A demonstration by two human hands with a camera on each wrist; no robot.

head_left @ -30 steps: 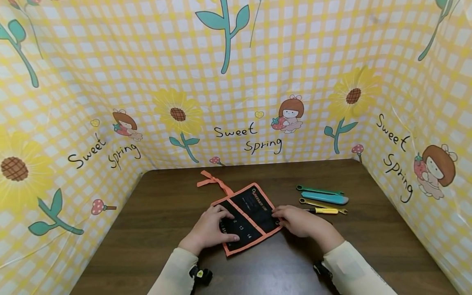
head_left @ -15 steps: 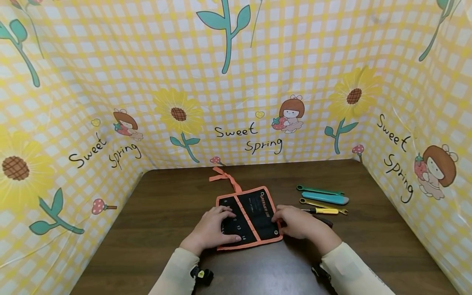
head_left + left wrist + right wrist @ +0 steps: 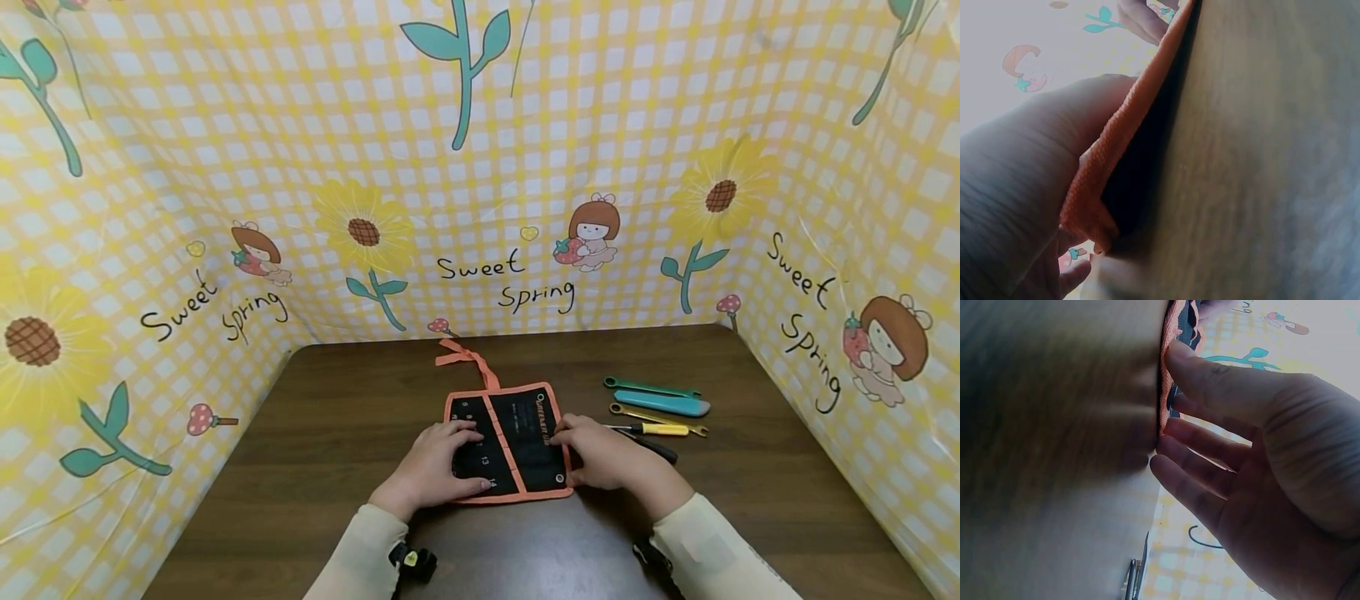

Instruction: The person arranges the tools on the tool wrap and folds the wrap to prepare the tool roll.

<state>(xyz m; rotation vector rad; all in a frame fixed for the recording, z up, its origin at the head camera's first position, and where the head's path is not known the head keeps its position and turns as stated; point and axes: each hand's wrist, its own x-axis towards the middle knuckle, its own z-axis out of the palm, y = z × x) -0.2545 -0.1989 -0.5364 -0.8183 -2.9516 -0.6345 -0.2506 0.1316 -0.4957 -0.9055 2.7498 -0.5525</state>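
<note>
A black tool roll [image 3: 528,446] with orange trim lies flat on the table, its printed numbers and slanted orange band facing up. An orange tie strap [image 3: 472,362] trails from its far edge. My left hand [image 3: 427,462] rests on the roll's left side, thumb and fingers spread over the numbered pockets; part of the left edge is hidden under it. In the left wrist view the orange edge [image 3: 1116,134] runs right beside the thumb. My right hand [image 3: 603,454] touches the roll's right edge; in the right wrist view its fingertips [image 3: 1179,428] meet the orange trim.
Right of the roll lie a green wrench [image 3: 652,387], a turquoise utility knife [image 3: 660,403], a gold wrench [image 3: 645,413] and a yellow-handled screwdriver [image 3: 663,429]. A black-handled tool [image 3: 658,451] is partly behind my right hand. Checked cloth [image 3: 480,192] walls the table's far side and both sides.
The tool roll has turned counterclockwise, so its near edge lies more level, and its strap has swung right. More of the black-handled tool shows. Both hands stay almost in place.
</note>
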